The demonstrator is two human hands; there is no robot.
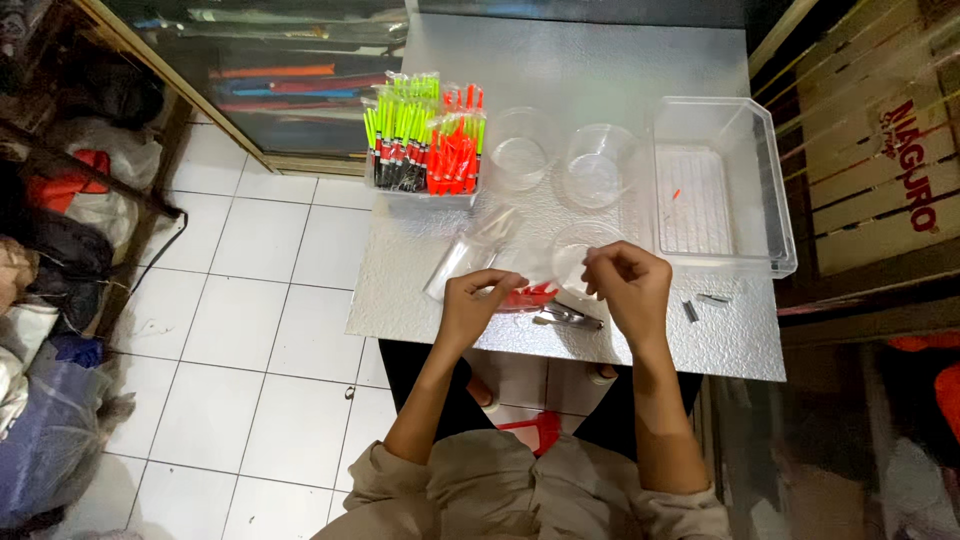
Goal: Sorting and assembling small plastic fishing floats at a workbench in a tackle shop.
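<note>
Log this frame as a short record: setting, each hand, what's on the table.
Setting: small silver table over a white tiled floor
Left hand: pinching a clear plastic sleeve above a cup of red pieces
Right hand: fingers pinched shut, contents too small to tell
Back left: packets of green and red sticks
Middle: two empty clear cups
Right: clear bin

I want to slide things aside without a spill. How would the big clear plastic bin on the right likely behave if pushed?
The clear plastic bin looks thin-walled and nearly empty, holding only a tiny red piece, so it is probably light and slides easily on the metal table. Its wide flat base suggests it will not tip. It sits at the table's right edge, so it could slip off.
</note>
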